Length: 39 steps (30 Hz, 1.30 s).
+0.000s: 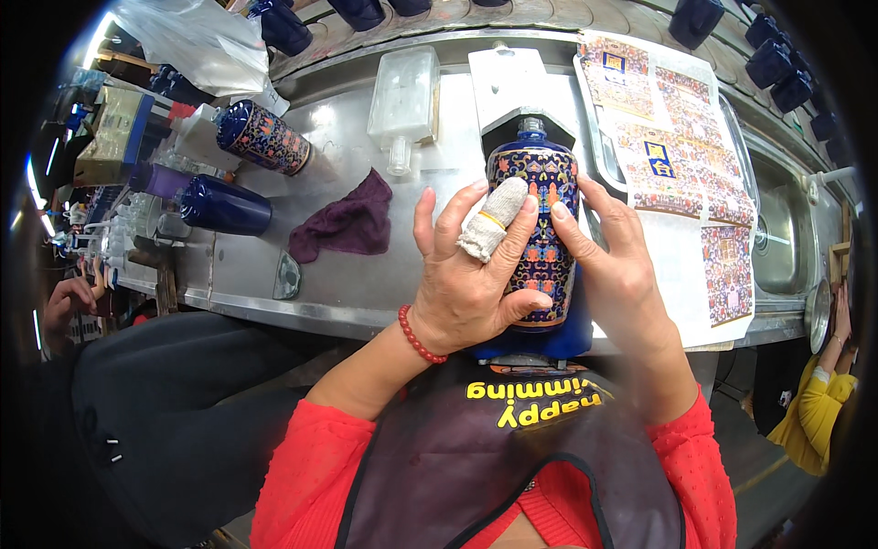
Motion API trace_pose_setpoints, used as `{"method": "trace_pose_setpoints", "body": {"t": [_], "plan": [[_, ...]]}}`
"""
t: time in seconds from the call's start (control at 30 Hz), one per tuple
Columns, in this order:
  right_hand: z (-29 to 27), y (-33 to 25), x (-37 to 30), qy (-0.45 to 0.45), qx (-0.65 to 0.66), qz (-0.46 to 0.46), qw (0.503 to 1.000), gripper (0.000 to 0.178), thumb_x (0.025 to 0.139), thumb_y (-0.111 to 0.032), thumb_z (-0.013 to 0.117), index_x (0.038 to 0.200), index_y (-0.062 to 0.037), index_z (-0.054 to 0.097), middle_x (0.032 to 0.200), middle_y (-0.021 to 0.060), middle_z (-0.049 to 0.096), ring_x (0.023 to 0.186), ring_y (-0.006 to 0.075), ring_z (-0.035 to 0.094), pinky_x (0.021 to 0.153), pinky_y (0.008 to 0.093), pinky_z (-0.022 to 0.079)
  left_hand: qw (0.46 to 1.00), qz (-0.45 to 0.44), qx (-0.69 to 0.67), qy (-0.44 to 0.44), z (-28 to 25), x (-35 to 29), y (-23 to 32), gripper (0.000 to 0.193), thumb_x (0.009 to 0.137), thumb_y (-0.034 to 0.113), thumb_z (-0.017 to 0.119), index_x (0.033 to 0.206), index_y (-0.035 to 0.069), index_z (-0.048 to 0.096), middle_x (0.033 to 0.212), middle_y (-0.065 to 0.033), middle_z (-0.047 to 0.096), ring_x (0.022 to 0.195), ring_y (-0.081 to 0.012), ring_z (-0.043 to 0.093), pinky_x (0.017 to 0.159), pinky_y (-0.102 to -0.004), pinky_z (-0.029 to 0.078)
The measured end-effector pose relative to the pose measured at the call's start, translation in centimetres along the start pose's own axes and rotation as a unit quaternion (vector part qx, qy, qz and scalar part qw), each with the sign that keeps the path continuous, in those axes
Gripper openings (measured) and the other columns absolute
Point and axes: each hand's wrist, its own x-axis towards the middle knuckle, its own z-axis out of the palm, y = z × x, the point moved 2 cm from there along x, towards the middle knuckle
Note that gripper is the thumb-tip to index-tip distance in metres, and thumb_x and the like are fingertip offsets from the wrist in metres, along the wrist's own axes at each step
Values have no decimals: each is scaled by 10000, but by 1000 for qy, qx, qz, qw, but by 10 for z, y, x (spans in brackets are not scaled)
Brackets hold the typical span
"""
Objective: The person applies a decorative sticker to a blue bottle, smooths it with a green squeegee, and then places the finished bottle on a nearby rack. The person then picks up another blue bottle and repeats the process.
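A dark blue glass bottle (540,197) with a colorful patterned decal wrap lies in front of me, neck pointing away. My left hand (471,284) rests on its left side with fingers stretched and spread; the index and thumb tips touch the decal. A whitish cloth finger cover (494,220), bound with a yellow band, sits on one of its fingers. My right hand (626,274) grips the bottle's right side, thumb on the front face and fingers along the edge. Behind the bottle's neck is a grey angular support (498,119), partly hidden.
Printed decal sheets (672,146) lie on the right, beside a metal sink (782,233). To the left are a purple cloth (352,220), a clear glass bottle (402,96), a decorated blue bottle (265,137) and a plain blue one (227,204). Several blue bottles (773,64) stand behind.
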Motion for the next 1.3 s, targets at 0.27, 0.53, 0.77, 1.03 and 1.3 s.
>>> {"method": "trace_pose_setpoints", "body": {"t": [0.27,0.53,0.77,1.03,1.3], "plan": [[2,4,0,14,18,-10,1000,591,813,61,633,1379,-110,642,1423,270,512,1219,426,560,1034,468,473,1000,-5,-25,-9,0,-1,-1,830,980,699,385,1460,42,549,1452,-133,559,1357,-349,380,1171,-603,117],[4,0,-3,-1,9,19,1000,606,804,74,626,1365,-152,658,1425,268,508,1212,425,565,1030,461,477,999,-17,-43,7,2,-7,-1,839,984,696,386,1468,27,535,1446,-142,562,1364,-354,371,1184,-576,84],[-2,2,0,3,26,-11,1000,580,801,78,623,1337,-138,674,1421,266,511,1222,427,558,1035,470,472,999,-21,-49,6,2,-6,-1,840,983,698,387,1467,28,535,1437,-142,567,1367,-352,368,1184,-577,91],[2,3,5,6,22,7,1000,607,798,94,611,1372,-105,636,1428,254,508,1248,421,547,1057,467,454,1000,-10,-3,-16,-1,2,-2,881,952,738,386,1477,44,525,1459,-148,539,1384,-348,342,1168,-617,93],[5,1,-6,5,39,38,998,622,804,91,612,1396,-102,617,1441,256,489,1243,427,543,1041,473,459,999,-23,-40,0,0,0,1,910,941,752,385,1499,43,495,1467,-151,531,1370,-354,350,1163,-618,95]]}}
